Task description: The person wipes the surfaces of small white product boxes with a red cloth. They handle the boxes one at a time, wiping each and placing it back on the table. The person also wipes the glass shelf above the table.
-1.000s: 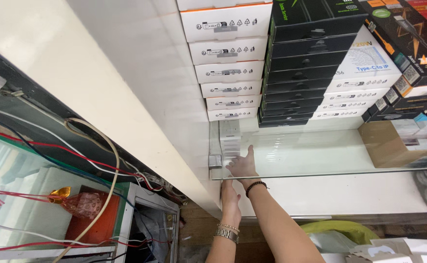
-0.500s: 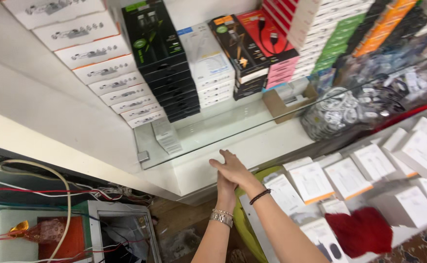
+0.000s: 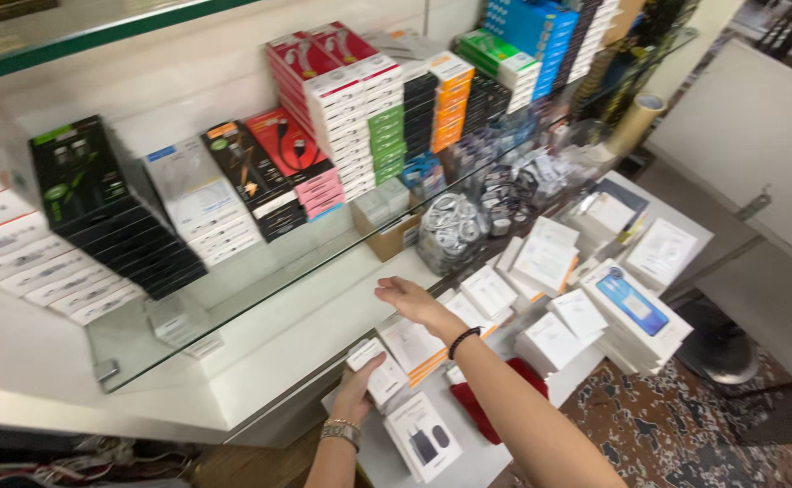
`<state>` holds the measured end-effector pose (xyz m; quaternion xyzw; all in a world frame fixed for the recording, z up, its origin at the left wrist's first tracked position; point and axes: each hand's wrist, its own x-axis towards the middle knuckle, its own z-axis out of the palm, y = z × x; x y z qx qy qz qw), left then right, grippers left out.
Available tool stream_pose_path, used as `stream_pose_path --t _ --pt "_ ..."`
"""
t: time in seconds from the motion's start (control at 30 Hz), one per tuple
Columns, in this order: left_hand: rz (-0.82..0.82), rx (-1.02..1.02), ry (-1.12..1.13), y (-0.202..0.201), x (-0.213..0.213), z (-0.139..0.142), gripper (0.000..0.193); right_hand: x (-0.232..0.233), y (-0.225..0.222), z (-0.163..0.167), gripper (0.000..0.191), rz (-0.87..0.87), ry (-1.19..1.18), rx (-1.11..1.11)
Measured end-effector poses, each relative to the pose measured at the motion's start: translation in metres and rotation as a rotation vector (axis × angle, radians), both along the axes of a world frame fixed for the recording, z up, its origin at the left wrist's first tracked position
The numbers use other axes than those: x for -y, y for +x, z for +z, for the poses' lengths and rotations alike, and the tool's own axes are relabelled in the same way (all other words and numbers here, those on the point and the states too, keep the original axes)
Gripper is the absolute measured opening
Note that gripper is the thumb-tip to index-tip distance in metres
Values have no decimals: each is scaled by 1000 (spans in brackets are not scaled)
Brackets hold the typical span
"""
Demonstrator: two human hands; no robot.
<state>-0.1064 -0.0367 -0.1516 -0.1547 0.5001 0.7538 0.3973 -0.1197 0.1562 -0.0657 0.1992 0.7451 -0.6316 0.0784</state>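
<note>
My left hand (image 3: 360,384) grips a small white box (image 3: 376,369) at the near end of a low white counter (image 3: 495,456), above another white box with a dark charger picture (image 3: 423,436). My right hand (image 3: 407,296), with a black band on the wrist, hovers open just above the rows of white boxes (image 3: 486,291), holding nothing. It is next to the front edge of the glass shelf (image 3: 233,298).
Stacked black, white, red, green, orange and blue boxes (image 3: 342,108) line the glass shelf. Bagged coiled cables (image 3: 455,230) and a cardboard box (image 3: 387,237) sit mid-shelf. More white boxes, one with a phone picture (image 3: 636,307), cover the counter. A red cloth (image 3: 482,407) lies below.
The view swung right along the shelf. Both hands came off the shelf's edge: the left one now holds a small white box, the right one has moved right over the counter boxes.
</note>
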Motion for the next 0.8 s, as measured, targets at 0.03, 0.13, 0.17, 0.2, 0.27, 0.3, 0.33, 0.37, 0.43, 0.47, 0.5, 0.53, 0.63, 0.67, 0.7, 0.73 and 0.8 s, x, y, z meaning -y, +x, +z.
stream_pose_path --t 0.03,0.13,0.17,0.2,0.27,0.3,0.33,0.37,0.43,0.47,0.5,0.53,0.63,0.67,0.7,0.73,0.8 --pt "-24 -4 -3 -2 -1 6 59 -2 2 1 68 24 -3 6" --pt "-90 20 -201 -3 -3 26 58 -6 8 6 64 64 -19 64" --pt "-92 14 -246 -2 -3 32 58 -7 11 9 62 75 -27 91" --pt "-91 7 -292 -2 -3 38 59 -7 13 11 62 87 -31 87" --pt "-96 -7 -369 1 -3 48 59 -6 16 16 60 111 -37 82" --pt "-98 -17 -400 2 -3 52 59 -5 18 18 60 122 -39 79" --pt "-98 -32 -429 3 -3 56 59 -5 20 20 60 133 -38 71" --pt "-97 -40 -462 3 -2 58 60 -5 21 21 59 141 -38 63" --pt "-110 -53 -532 4 0 61 63 -5 25 25 58 129 -51 80" --pt "-79 -83 -512 5 0 62 65 -6 27 25 58 115 -56 92" --pt "-42 -114 -492 5 1 63 67 -8 29 26 58 119 -62 85" --pt "-1 -142 -472 5 3 64 69 -9 30 27 58 128 -69 79" --pt "49 -22 -366 2 9 67 69 -13 31 27 58 136 -75 53" --pt "53 -6 -307 0 9 69 68 -14 30 25 59 141 -78 42" --pt "65 11 -254 -3 9 72 67 -13 29 23 62 112 -98 34" --pt "82 28 -204 -8 12 75 67 -11 28 20 65 88 -120 28" --pt "104 -13 -63 -17 13 81 63 0 25 12 72 63 -165 40"
